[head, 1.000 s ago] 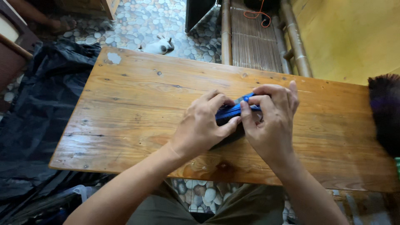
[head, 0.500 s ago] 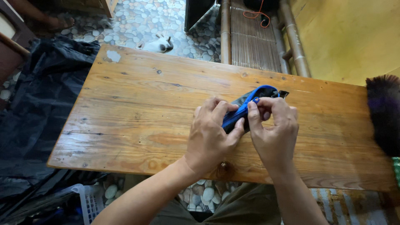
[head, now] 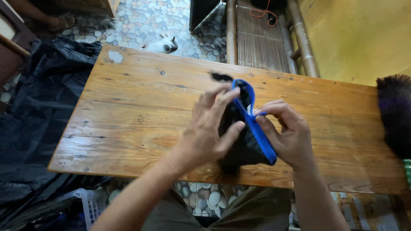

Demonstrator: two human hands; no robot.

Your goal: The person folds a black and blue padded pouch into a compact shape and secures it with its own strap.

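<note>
I hold a small black fabric pouch with a bright blue zipper edge (head: 248,137) upright above the front part of a wooden table (head: 141,111). My left hand (head: 209,128) wraps around the pouch's left side, thumb across its front. My right hand (head: 284,132) pinches the blue zipper edge near its middle. The pouch's mouth gapes open at the top, and its inside is dark.
A dark furry object (head: 396,115) lies at the table's right end. Black plastic sheeting (head: 30,128) is heaped left of the table. A white basket (head: 87,205) sits under the front left corner. Bamboo furniture (head: 261,38) stands behind on the pebble floor.
The pouch has been lifted from lying flat on the table to standing upright between my hands, and its blue-edged mouth has opened wider.
</note>
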